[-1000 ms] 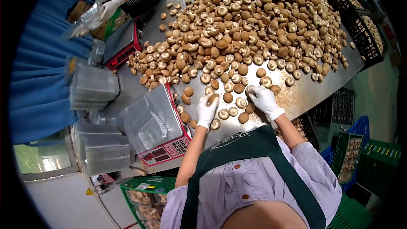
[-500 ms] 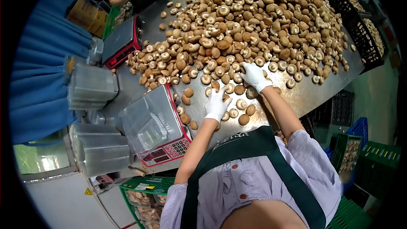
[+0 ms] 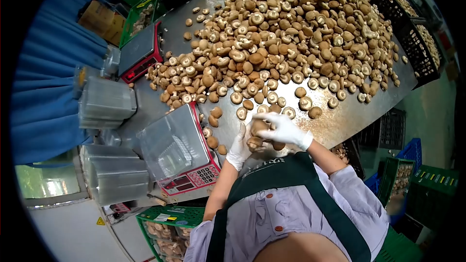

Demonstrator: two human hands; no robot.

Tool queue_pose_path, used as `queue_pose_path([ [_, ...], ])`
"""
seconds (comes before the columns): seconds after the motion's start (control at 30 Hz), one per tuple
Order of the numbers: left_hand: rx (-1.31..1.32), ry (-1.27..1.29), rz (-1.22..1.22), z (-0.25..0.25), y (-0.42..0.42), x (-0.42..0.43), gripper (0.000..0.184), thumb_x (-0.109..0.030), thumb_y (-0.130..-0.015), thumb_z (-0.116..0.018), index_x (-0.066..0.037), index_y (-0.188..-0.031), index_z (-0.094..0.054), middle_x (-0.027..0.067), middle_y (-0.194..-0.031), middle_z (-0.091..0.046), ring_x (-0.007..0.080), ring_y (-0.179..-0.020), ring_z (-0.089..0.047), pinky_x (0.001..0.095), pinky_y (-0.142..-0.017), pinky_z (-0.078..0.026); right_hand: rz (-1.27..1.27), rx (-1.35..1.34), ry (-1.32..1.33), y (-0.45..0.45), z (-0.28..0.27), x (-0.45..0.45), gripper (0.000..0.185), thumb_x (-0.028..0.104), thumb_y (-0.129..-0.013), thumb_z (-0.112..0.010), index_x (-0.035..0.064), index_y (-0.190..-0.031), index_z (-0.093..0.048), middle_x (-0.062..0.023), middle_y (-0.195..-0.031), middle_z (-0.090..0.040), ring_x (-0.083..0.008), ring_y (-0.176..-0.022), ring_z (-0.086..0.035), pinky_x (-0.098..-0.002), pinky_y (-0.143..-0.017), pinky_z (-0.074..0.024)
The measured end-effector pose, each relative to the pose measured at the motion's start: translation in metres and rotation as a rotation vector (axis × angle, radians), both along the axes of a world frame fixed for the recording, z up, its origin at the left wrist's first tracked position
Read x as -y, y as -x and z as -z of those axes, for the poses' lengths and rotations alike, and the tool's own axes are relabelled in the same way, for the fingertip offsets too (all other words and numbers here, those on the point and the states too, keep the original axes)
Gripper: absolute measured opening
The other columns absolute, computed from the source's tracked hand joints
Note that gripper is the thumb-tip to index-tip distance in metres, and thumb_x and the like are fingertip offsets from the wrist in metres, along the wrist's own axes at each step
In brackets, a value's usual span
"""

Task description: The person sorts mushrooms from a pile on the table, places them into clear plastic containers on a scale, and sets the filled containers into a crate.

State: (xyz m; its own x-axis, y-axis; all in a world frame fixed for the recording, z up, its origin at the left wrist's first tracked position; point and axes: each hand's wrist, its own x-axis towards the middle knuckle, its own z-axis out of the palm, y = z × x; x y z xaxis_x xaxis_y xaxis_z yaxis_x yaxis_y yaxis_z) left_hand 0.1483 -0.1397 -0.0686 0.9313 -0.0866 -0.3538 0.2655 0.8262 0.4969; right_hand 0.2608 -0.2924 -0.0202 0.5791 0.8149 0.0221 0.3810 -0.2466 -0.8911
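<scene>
Hands (image 3: 239,149) (image 3: 286,131) now closer; mushrooms (image 3: 254,143) between

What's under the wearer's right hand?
Mushrooms show between the right hand and the left hand, and part of a brown cap peeks out at its near edge. Whatever lies directly beneath its palm and fingers is covered.

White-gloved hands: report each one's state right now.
Left white-gloved hand: cupped beside round brown-capped mushrooms; grip cannot be told.
Right white-gloved hand: spread over them; grip unclear.
</scene>
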Motion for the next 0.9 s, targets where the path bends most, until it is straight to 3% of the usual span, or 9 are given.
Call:
queue_pose_path([
  [0.07, -0.066, 0.083, 0.031, 0.012, 0.01, -0.004, 0.066, -0.056, -0.091, -0.043, -0.006, -0.134, -0.039, 0.013, -0.129, -0.05, 0.0252, -0.103, -0.059, 0.0417, -0.085, -0.052, -0.066, -0.112, -0.058, 0.0, -0.003, -0.013, 0.043, 0.024, -0.082, -0.064, 0.0147, -0.124, -0.057, -0.0147, -0.107, -0.064, -0.0246, -0.096, -0.063, -0.0323, -0.087, -0.0481],
  [0.13, -0.156, 0.127, -0.036, 0.032, 0.016, -0.005, 0.063, -0.056, -0.089, -0.045, -0.007, -0.13, -0.043, 0.0149, -0.113, -0.058, 0.0313, -0.104, -0.059, 0.0467, -0.079, -0.053, 0.034, -0.248, 0.035, -0.019, -0.008, -0.029, 0.042, 0.024, -0.083, -0.064, 0.0127, -0.122, -0.057, -0.0154, -0.107, -0.064, -0.0234, -0.097, -0.063, -0.0332, -0.086, -0.0489],
  [0.27, -0.175, 0.267, -0.044, 0.026, 0.022, -0.004, 0.057, -0.054, -0.086, -0.049, -0.006, -0.117, -0.052, 0.0122, -0.099, -0.059, 0.0307, -0.09, -0.06, 0.0383, -0.066, -0.052, 0.349, 0.42, 0.09, -0.079, 0.052, -0.065, 0.042, 0.025, -0.078, -0.062, 0.008, -0.116, -0.058, -0.0207, -0.119, -0.056, -0.0336, -0.106, -0.055, -0.0396, -0.09, -0.0454],
  [0.4, -0.185, 0.183, -0.029, 0.026, 0.026, -0.005, 0.062, -0.057, -0.085, -0.048, -0.005, -0.117, -0.05, 0.0106, -0.095, -0.058, 0.0291, -0.085, -0.059, 0.036, -0.06, -0.05, 0.113, 0.796, 0.372, -0.066, 0.081, -0.07, 0.053, 0.031, -0.073, -0.066, 0.0103, -0.12, -0.054, -0.0297, -0.137, -0.034, -0.0433, -0.122, -0.04, -0.052, -0.095, -0.0367],
  [0.43, -0.173, 0.215, -0.022, 0.033, 0.028, -0.007, 0.061, -0.058, -0.085, -0.048, -0.006, -0.117, -0.05, 0.0114, -0.099, -0.059, 0.0295, -0.089, -0.06, 0.0371, -0.061, -0.05, 0.059, 0.736, 0.285, -0.059, 0.08, -0.064, 0.05, 0.033, -0.074, -0.066, 0.0112, -0.117, -0.056, -0.0326, -0.136, -0.033, -0.045, -0.121, -0.039, -0.053, -0.098, -0.0328],
  [0.6, -0.233, 0.152, -0.062, 0.048, 0.041, -0.011, 0.057, -0.058, -0.085, -0.048, -0.009, -0.114, -0.051, 0.0133, -0.112, -0.059, 0.0317, -0.099, -0.06, 0.0393, -0.064, -0.051, -0.117, 0.553, 0.302, -0.049, 0.057, -0.018, 0.048, 0.033, -0.071, -0.07, 0.0133, -0.113, -0.061, -0.0081, -0.126, -0.052, -0.0386, -0.123, -0.042, -0.0468, -0.096, -0.0416],
  [0.73, -0.282, 0.119, -0.055, 0.044, 0.046, -0.013, 0.053, -0.056, -0.085, -0.049, -0.011, -0.112, -0.051, 0.0111, -0.111, -0.06, 0.0301, -0.103, -0.059, 0.0391, -0.066, -0.052, -0.114, 0.448, 0.428, -0.067, 0.037, 0.002, 0.061, 0.035, -0.07, -0.073, 0.0099, -0.123, -0.056, -0.0096, -0.133, -0.049, -0.0316, -0.121, -0.047, -0.0385, -0.098, -0.0423],
  [0.8, -0.236, 0.248, -0.129, 0.048, 0.045, -0.011, 0.05, -0.051, -0.087, -0.048, -0.008, -0.113, -0.053, 0.0131, -0.105, -0.062, 0.0299, -0.093, -0.062, 0.038, -0.062, -0.052, -0.069, 0.292, 0.344, -0.084, 0.032, -0.001, 0.06, 0.034, -0.071, -0.073, 0.011, -0.124, -0.056, -0.0118, -0.13, -0.052, -0.0302, -0.116, -0.051, -0.0366, -0.097, -0.043],
  [0.9, -0.229, 0.269, -0.18, 0.041, 0.042, -0.012, 0.048, -0.045, -0.088, -0.044, -0.007, -0.117, -0.052, 0.0154, -0.113, -0.059, 0.0316, -0.101, -0.06, 0.0403, -0.066, -0.052, 0.117, 0.222, 0.33, -0.099, 0.026, -0.033, 0.045, 0.023, -0.077, -0.068, 0.009, -0.118, -0.059, -0.018, -0.111, -0.062, -0.0321, -0.1, -0.061, -0.0373, -0.086, -0.049],
])
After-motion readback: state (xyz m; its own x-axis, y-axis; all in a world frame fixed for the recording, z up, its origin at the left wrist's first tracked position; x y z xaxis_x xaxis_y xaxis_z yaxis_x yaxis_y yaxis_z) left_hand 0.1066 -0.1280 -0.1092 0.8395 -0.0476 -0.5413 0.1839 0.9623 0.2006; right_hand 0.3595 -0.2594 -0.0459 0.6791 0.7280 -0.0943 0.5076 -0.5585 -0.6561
